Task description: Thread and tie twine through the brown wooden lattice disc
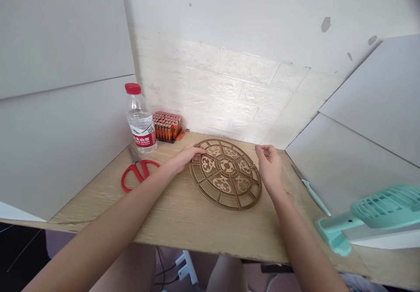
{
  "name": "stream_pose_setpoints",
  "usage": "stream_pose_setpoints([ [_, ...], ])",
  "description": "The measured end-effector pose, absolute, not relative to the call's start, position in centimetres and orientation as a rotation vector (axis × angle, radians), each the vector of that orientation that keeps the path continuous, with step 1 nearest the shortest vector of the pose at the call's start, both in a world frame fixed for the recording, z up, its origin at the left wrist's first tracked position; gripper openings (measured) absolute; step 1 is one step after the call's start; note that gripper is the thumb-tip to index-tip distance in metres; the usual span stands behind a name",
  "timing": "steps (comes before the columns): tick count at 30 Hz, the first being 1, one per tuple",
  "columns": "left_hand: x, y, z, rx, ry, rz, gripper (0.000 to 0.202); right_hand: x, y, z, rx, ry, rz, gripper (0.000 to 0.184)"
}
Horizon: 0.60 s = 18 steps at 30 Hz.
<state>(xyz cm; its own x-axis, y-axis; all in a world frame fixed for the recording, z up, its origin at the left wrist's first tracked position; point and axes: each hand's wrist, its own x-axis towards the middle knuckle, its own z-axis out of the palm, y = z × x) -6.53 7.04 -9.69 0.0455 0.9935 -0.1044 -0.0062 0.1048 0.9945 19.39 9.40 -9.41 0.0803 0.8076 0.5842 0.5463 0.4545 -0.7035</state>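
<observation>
A round openwork disc of brown laser-cut wood or card [226,182] lies flat on the desk. My left hand [185,158] is on its left rim, with the fingers curled over the edge. My right hand [269,165] is raised just off the disc's right edge. Its fingertips pinch together on what looks like a thin pale thread [253,167], which is barely visible and leads toward the disc.
A light wood desk [98,204] is walled by white boards. Red-handled scissors [139,176], a water bottle with a red cap [141,121] and a block of orange batteries [167,126] stand left. A teal craft knife [313,196] and a teal fan [370,213] are right.
</observation>
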Motion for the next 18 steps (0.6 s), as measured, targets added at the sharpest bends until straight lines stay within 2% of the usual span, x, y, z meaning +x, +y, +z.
stream_pose_setpoints([
  [4,-7.6,7.8,-10.2,1.334,1.474,1.079,0.025,19.5,10.1,-10.3,-1.333,-1.630,0.302,0.041],
  [8,-8.7,8.3,-10.6,1.567,1.851,1.000,0.036,19.3,11.1,-11.6,-1.403,-1.735,0.311,0.039],
  [11,-9.0,8.4,-10.7,1.712,2.087,0.864,0.041,18.9,12.0,-12.6,-1.432,-1.819,0.341,0.031],
  [14,-9.0,8.0,-10.5,1.815,2.239,0.702,0.047,18.5,12.7,-13.7,-1.415,-1.918,0.393,0.021],
  [18,-8.7,7.1,-9.9,1.903,2.342,0.536,0.054,18.3,13.5,-14.9,-1.383,-1.986,0.429,0.019],
])
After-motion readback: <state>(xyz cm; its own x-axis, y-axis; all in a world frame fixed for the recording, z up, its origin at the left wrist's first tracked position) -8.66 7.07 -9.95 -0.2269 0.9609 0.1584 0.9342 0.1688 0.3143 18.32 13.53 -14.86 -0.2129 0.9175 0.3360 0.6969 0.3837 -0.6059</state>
